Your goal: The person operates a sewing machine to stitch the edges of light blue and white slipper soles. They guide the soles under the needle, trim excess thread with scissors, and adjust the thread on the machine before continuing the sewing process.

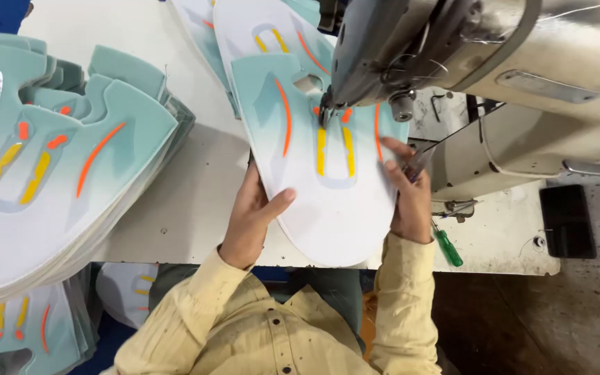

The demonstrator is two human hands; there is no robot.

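— What do the hands hold?
— The left hand (250, 221) and right hand (407, 196) each clasp an edge of the flat white-and-teal shoe panel with orange and yellow stripes (328, 187) on the white table (189, 201).
— And farther?
— Its top lies under the grey sewing machine head (383, 55).

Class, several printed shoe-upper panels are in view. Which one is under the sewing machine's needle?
The panel held flat by the left hand and right hand; the others sit untouched in stacks.
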